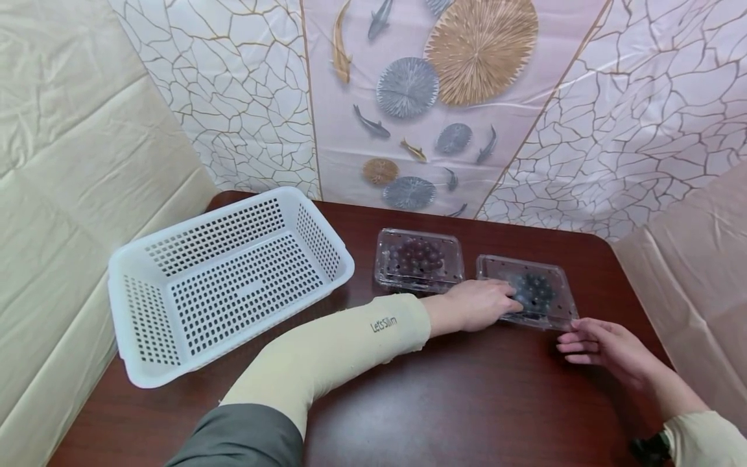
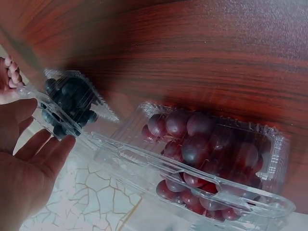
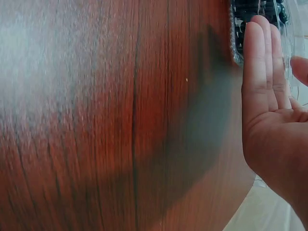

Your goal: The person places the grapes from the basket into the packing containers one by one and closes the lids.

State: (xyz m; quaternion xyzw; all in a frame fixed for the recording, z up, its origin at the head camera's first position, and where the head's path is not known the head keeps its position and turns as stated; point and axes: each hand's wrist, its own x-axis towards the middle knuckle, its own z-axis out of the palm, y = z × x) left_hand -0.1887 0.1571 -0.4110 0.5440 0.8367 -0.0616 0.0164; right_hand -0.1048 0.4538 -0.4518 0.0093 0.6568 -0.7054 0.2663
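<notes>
A clear plastic box of dark grapes (image 1: 535, 292) stands on the right part of the table, lid down. My left hand (image 1: 487, 303) reaches across to its near left side, fingers extended at the lid's edge; in the left wrist view, thumb and fingers of that hand (image 2: 29, 168) are spread beside the box. At the near right corner is my right hand (image 1: 607, 350), its fingertips at the rim. The right wrist view shows that hand's fingers straight, the thumb apart. A second clear box, of red grapes (image 2: 211, 154), sits to the left, under no hand.
A white perforated plastic basket (image 1: 251, 292) with nothing in it stands on the left of the dark wooden table (image 1: 455, 402). Patterned cloth (image 1: 403, 149) hangs behind the table, and plain cloth covers both sides.
</notes>
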